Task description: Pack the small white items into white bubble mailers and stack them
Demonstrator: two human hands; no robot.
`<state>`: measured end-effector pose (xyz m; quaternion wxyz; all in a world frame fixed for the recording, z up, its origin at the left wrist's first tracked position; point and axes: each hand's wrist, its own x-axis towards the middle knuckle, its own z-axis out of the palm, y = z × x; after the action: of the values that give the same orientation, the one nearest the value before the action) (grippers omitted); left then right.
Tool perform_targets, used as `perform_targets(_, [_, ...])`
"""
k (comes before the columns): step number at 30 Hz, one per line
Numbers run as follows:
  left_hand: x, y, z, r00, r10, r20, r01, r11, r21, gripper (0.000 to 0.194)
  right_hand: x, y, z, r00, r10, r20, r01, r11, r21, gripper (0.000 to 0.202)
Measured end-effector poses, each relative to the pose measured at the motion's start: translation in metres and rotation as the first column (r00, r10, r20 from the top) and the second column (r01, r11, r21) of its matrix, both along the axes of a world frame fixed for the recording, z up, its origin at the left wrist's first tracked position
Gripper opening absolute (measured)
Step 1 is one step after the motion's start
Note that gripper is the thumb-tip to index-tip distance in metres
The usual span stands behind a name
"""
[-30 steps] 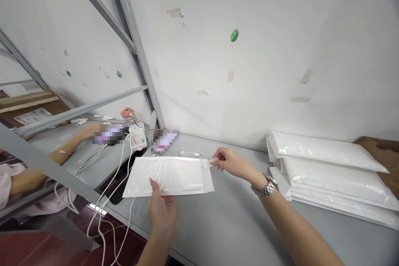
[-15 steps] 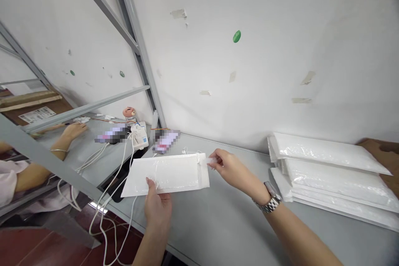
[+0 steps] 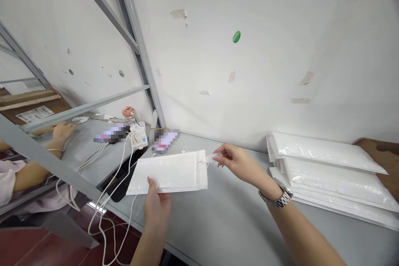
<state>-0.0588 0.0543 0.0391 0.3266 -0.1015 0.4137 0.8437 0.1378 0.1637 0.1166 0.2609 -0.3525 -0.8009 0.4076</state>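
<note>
My left hand [image 3: 156, 203] grips the near edge of a white padded mailer [image 3: 170, 172], holding it flat just above the grey table [image 3: 218, 220]. My right hand [image 3: 238, 161], with a metal watch on the wrist, pinches a thin clear strip [image 3: 210, 157] that stretches from the mailer's flap end at the right. The flap end is folded over. The strip is partly away from the mailer.
A stack of white padded mailers [image 3: 327, 166] lies at the right by the wall. White cables [image 3: 121, 166], a charger and blurred phones sit at the left past a grey metal frame [image 3: 137, 50]. Another person's arm [image 3: 37, 162] rests on the neighbouring table.
My right hand has drawn the clear strip to the right, away from the flap. The mailer's flap end now lies folded. The other person's hand moved left.
</note>
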Motion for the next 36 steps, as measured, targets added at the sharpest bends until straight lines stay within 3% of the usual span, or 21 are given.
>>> perform_targets(6, [0.003, 0.001, 0.003, 0.999, 0.017, 0.052, -0.015, 0.999, -0.044, 0.027, -0.004, 0.001, -0.005, 0.999, 0.029, -0.023, -0.031, 0.997, -0.065, 0.015])
perform_targets(11, [0.007, 0.000, 0.002, 1.000, -0.004, -0.014, 0.004, 1.000, -0.006, 0.026, -0.010, 0.003, -0.012, 0.995, 0.045, -0.089, -0.055, 0.991, -0.118, 0.015])
perform_targets(16, [0.012, 0.002, -0.001, 0.992, -0.061, -0.112, 0.068, 0.996, 0.063, 0.026, -0.019, 0.002, -0.018, 0.989, -0.084, -0.124, 0.074, 0.994, -0.083, 0.016])
perform_targets(20, [0.016, 0.004, -0.004, 0.966, -0.226, -0.127, 0.234, 0.971, 0.046, 0.029, -0.026, 0.008, -0.026, 0.951, -0.196, -0.237, 0.183, 0.980, -0.074, 0.018])
perform_targets(26, [0.035, 0.002, -0.007, 0.926, -0.372, -0.070, 0.375, 0.926, 0.033, 0.022, -0.032, 0.028, -0.047, 0.865, -0.350, -0.359, 0.285, 0.933, -0.221, 0.035])
perform_targets(32, [0.051, -0.001, -0.010, 0.920, -0.391, -0.027, 0.391, 0.920, 0.007, 0.017, -0.038, 0.026, -0.059, 0.846, -0.416, -0.333, 0.337, 0.902, -0.270, 0.044])
perform_targets(36, [0.052, -0.001, -0.012, 0.920, -0.389, -0.049, 0.391, 0.920, 0.018, 0.023, -0.044, 0.015, -0.058, 0.900, -0.350, -0.258, 0.282, 0.922, -0.266, 0.045])
